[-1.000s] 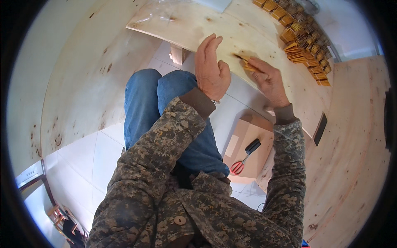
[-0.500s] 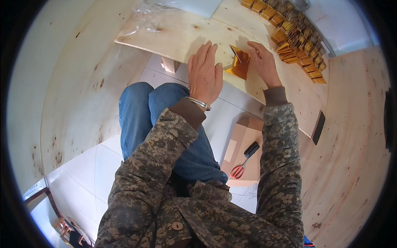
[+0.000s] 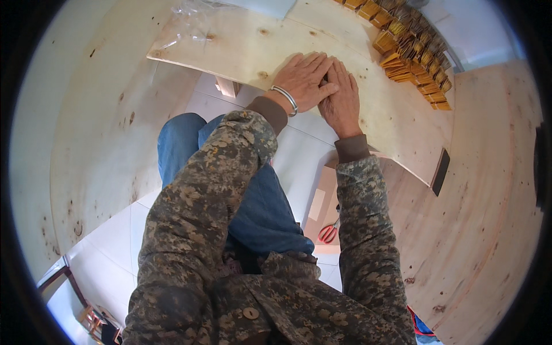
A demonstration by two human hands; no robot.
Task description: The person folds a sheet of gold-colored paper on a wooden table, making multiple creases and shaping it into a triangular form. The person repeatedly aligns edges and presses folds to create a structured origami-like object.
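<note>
My left hand point(image 3: 300, 82) lies palm down near the front edge of the wooden board point(image 3: 236, 57), its fingers stretched out flat. Beside it, and touching it, my right hand point(image 3: 343, 104) is also laid down with fingers extended. The left thumb crosses over the side of the right hand. The shiny gold folded paper seen on this spot earlier is now hidden, apparently covered by both hands. A silver bangle point(image 3: 286, 99) circles my left wrist.
Rows of bundled gold folded paper point(image 3: 411, 49) line the board's far right. Clear plastic film point(image 3: 192, 23) lies at the far left. Below the board, red-handled scissors point(image 3: 328, 233) rest on a cardboard box point(image 3: 318, 215). Wooden panels stand on both sides.
Both hands have come together over the gold folded paper, the left moving right and the right moving left. The paper has gone out of sight. The view has shifted slightly.
</note>
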